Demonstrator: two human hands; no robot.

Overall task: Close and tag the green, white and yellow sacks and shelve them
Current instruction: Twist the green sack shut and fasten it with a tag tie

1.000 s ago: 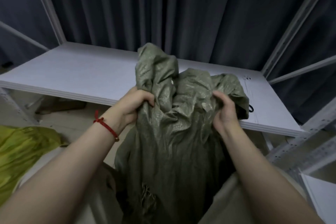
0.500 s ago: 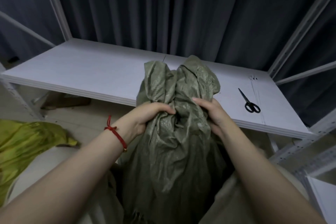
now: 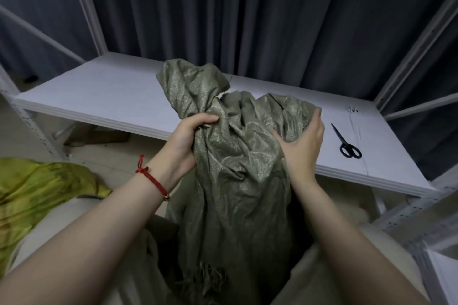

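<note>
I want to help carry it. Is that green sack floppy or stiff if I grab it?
Probably floppy: the green sack bunches into soft folds where the left hand grips its neck. Its woven cloth looks shiny, so it may slip a little. The right hand presses flat against it, maybe because it would slump.

One green sack, one yellow sack, one pair of scissors, one red bracelet, one shelf
</note>
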